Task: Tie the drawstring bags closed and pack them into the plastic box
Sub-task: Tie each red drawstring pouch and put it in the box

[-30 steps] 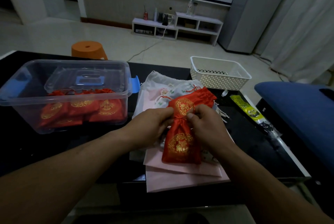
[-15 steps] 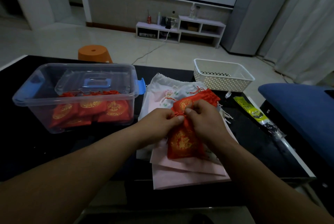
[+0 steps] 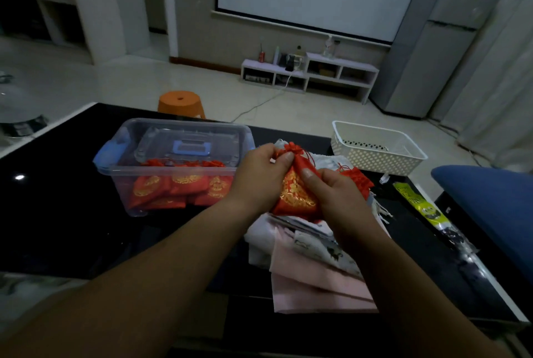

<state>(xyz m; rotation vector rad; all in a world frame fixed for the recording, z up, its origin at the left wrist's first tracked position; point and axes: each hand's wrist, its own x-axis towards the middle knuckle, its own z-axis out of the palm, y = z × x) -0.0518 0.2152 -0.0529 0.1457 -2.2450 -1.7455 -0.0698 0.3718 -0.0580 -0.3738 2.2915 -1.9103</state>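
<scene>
The red drawstring bag [image 3: 297,194] with gold embroidery is held up off the black table [image 3: 57,213], just above a pile of pale cloth bags [image 3: 311,271] near the table's front edge. Its neck is gathered tight and the ruffled mouth stands up above the cinch. The left hand [image 3: 259,178] is closed on that neck, thumb and fingers pinching just under the ruffle. The right hand [image 3: 337,199] is closed around the bag's body, its thumb pressed against the red cloth below the neck. The thin cord itself is too small to follow, so I cannot tell whether a knot is formed yet.

The step in hand looks like cinching and tying. To do it well, the left pinch should stay right at the gather so the mouth does not loosen, while the right hand frees itself to take the cord ends, pulls them snug and throws a firm knot close to the cloth.

A second red bag [image 3: 357,181] lies on the pile just right of the hands. To the left, close to the hands, stands the clear plastic box [image 3: 121,170] with blue latches, already holding several red bags [image 3: 178,187] laid flat; there appears to be room on top. A white perforated basket [image 3: 377,150] sits toward the far right corner, and an orange stool [image 3: 180,102] stands on the floor beyond the table's far edge
</scene>
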